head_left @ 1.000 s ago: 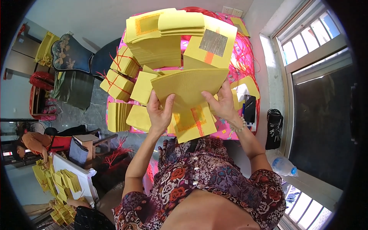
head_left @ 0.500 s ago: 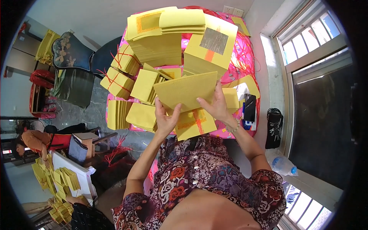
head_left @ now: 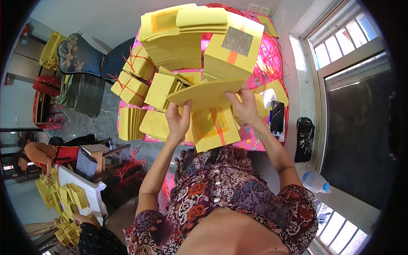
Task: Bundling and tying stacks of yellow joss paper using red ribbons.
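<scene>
My left hand and my right hand grip a yellow paper sheaf by its two sides, thumbs on the near face. It is tilted, bowed along its upper edge, and held above the table; how many sheets it has I cannot tell. Right below it lies a yellow sheet with an orange patch and a red-orange stripe. Beside my left hand is a yellow paper stack. Left of the sheaf leans another stack of folded yellow paper.
Tall yellow piles and a pile topped by a silver square fill the back. Red-tied bundles lie left, a dark phone right. A bottle stands by the window. Other people handle yellow paper at a white table.
The sheaf has tipped flatter and bowed, and its lower edge has risen. More of the striped sheet below shows. Both hands have moved slightly away from me, still gripping.
</scene>
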Demonstrator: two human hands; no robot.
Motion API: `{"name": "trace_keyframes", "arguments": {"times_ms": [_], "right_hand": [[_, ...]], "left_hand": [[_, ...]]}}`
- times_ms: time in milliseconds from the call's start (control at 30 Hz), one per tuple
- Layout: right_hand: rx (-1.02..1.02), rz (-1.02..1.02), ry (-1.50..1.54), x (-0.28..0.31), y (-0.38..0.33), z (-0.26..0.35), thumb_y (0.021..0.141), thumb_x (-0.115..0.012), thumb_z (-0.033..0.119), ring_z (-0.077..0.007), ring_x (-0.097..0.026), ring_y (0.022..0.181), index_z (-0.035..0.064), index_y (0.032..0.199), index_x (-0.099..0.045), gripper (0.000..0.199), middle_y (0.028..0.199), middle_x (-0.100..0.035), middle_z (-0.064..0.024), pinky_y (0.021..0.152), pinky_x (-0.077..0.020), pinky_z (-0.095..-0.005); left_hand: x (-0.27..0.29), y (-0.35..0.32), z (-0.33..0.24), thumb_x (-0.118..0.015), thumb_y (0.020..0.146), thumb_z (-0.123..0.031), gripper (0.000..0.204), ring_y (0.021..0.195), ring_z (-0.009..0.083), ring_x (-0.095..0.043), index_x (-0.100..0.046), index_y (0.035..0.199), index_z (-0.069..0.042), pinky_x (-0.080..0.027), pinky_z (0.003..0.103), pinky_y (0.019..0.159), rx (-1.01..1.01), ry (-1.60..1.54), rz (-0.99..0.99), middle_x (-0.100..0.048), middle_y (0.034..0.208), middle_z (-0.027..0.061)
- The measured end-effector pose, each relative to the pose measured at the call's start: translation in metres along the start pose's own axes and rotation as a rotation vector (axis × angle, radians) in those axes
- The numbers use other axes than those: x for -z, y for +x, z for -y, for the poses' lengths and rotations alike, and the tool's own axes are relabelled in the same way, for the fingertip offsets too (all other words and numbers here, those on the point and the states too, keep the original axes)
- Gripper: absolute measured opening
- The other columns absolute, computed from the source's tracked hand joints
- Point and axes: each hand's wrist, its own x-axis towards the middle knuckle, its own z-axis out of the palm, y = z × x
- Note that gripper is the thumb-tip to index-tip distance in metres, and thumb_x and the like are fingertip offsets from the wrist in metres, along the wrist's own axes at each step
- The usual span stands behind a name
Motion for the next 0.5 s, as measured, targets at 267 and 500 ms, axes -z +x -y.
{"name": "trace_keyframes", "arguments": {"times_ms": [267,500], "right_hand": [[0.455,0.306,-0.405,0.033,-0.013,-0.002,0.068,-0.081,0.013,-0.0309,-0.065,0.097,0.006,0.102,-0.063,0.039,0.101,-0.067,-0.0105,0.083,-0.0514,-0.0399],[-0.022,0.323,-0.467,0.024,-0.057,-0.044,0.088,-0.072,0.015,-0.0275,-0.067,0.08,0.0018,0.102,-0.066,0.02,0.089,-0.066,-0.0126,0.071,-0.052,-0.0335]], "left_hand": [[0.031,-0.008,-0.013,-0.075,0.068,-0.005,0.034,0.103,0.0326,-0.062,-0.067,0.1,-0.004,-0.05,0.041,0.087,-0.418,0.452,0.316,-0.066,0.105,0.0134],[0.028,-0.059,0.024,-0.072,0.085,-0.015,0.024,0.09,0.035,-0.065,-0.063,0.102,-0.001,-0.052,0.04,0.078,-0.039,0.45,0.309,-0.067,0.096,0.0167]]}}
